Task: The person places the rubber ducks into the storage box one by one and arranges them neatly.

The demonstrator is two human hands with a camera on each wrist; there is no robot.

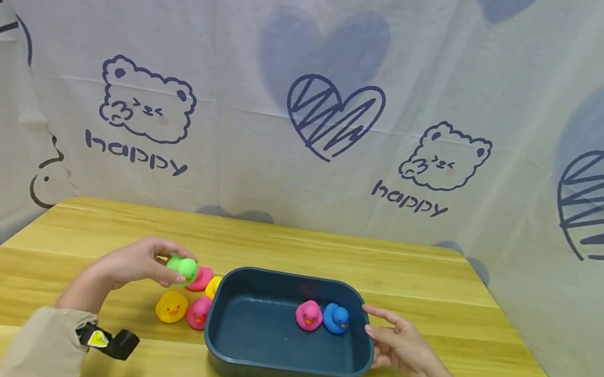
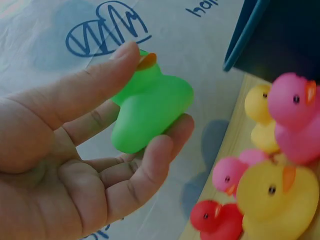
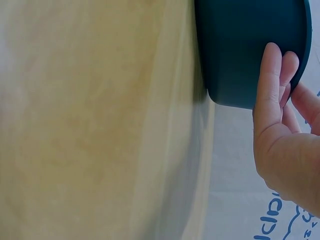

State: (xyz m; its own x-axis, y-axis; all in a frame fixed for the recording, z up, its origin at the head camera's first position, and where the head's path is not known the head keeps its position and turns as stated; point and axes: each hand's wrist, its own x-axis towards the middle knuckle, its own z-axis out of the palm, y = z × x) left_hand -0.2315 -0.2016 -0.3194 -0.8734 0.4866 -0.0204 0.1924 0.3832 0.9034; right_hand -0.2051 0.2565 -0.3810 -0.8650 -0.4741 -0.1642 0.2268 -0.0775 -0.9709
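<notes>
My left hand (image 1: pixel 143 264) pinches a green rubber duck (image 2: pixel 150 107) between thumb and fingers, held above the other ducks left of the dark blue bin (image 1: pixel 281 373). My right hand (image 1: pixel 398 346) rests on the bin's right end, its fairly straight fingers (image 3: pixel 270 75) lying along the outer wall near the rim. Inside the bin, toward the right, a pink duck (image 1: pixel 308 316) and a blue duck (image 1: pixel 335 318) sit side by side.
Beside the bin's left wall stand a yellow duck (image 1: pixel 172 307), a pink duck (image 1: pixel 199 314) and another yellow duck (image 1: pixel 211 288) partly hidden by the rim. The left wrist view also has a red duck (image 2: pixel 217 220). A printed cloth (image 1: pixel 319 41) hangs behind the wooden table (image 1: pixel 438 272).
</notes>
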